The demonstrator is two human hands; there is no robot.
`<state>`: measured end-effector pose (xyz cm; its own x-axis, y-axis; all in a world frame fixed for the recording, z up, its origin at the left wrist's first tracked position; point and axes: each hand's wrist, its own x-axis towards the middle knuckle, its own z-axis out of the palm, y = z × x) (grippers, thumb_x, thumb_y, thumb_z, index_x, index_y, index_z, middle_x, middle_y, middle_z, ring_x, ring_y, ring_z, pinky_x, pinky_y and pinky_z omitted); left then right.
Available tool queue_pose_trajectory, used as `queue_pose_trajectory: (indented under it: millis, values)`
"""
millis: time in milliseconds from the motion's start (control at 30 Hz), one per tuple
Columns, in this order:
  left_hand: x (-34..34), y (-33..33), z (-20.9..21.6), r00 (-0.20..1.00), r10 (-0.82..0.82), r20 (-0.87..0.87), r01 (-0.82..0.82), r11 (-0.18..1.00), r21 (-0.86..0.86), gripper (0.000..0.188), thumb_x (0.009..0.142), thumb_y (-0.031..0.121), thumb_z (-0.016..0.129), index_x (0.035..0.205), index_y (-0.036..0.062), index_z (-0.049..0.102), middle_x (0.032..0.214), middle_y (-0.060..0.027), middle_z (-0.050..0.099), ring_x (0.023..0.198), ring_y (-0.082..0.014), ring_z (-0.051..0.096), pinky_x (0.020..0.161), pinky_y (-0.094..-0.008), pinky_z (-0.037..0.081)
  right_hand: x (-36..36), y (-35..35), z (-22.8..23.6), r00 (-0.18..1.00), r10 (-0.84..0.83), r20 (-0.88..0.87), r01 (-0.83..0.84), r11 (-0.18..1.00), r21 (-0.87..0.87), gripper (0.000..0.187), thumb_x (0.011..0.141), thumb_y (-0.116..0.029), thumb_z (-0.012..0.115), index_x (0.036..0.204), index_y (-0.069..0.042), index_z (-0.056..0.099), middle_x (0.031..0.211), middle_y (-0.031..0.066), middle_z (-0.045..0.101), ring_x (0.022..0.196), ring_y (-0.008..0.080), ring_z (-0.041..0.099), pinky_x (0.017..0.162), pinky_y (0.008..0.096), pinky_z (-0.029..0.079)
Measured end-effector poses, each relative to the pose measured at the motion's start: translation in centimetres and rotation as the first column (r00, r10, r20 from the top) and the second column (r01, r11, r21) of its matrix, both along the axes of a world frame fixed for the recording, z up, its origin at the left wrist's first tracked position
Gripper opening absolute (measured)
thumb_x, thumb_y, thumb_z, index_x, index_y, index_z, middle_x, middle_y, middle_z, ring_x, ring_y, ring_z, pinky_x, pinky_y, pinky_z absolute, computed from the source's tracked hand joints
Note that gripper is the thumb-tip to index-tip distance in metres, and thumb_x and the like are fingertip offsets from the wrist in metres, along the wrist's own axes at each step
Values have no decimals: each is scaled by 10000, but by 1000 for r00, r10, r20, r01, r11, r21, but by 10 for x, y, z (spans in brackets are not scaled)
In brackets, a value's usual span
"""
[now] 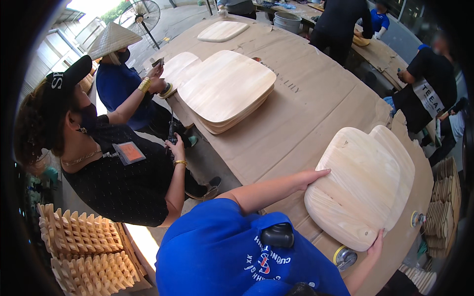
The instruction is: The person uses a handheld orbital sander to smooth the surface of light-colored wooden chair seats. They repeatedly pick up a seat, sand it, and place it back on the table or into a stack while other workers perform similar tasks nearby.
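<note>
Near the table's right edge, left hand and right hand clasp a wooden board's rim.

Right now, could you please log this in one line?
left hand: left edge; right hand: lower-right corner; held: rounded wooden panel; beneath: second wooden panel

txt on blue shirt, blk cap, brn cardboard & co-worker's blk top

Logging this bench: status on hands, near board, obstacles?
Left hand and right hand at edges of near board. It overlaps second board. Grey tool close by right hand.
</note>
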<state>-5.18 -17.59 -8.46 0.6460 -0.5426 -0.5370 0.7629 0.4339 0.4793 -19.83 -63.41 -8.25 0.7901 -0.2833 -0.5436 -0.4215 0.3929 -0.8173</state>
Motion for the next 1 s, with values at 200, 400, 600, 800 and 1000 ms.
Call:
queue_pose_trajectory:
  millis: [200,400,600,800,1000]
  values:
    - [8,26,-30,960,80,270,-141,966,217,501,910,284,656,1280,-28,530,1182,-176,633,1069,-266,627,920,-400,515,15,70,-1,996,-86,8,85,953,-291,544,931,-388,614,1237,55,535,1189,157,614,1051,268,612,887,392,512]
    - [-48,126,-63,960,246,137,-266,951,156,553,908,243,649,1339,-35,444,1274,-195,568,1130,-275,587,965,-379,487,19,160,-18,995,-33,94,72,892,-447,341,921,-255,644,1048,59,606,946,115,667,842,175,626,735,331,518]
    - [-67,230,-27,863,322,389,-463,811,357,450,877,227,667,1233,-14,535,1137,-141,644,992,-222,634,883,-342,505,42,259,-38,984,79,161,-37,968,-247,359,902,-234,678,1091,59,591,1016,123,666,866,170,628,778,287,499]
    - [-82,286,29,734,286,616,-595,709,379,562,806,196,742,1254,-50,508,1123,-137,644,997,-194,625,885,-321,493,67,310,-73,936,295,190,-283,955,-89,504,854,-176,741,1235,40,491,1178,141,625,1068,199,601,943,310,460]
    - [-88,295,59,626,192,755,-658,649,381,571,773,182,779,1219,-74,531,1111,-133,651,993,-183,621,885,-315,491,99,325,-59,906,418,67,-416,909,-36,669,798,-144,790,1311,36,401,1287,160,551,1176,222,541,994,336,444]
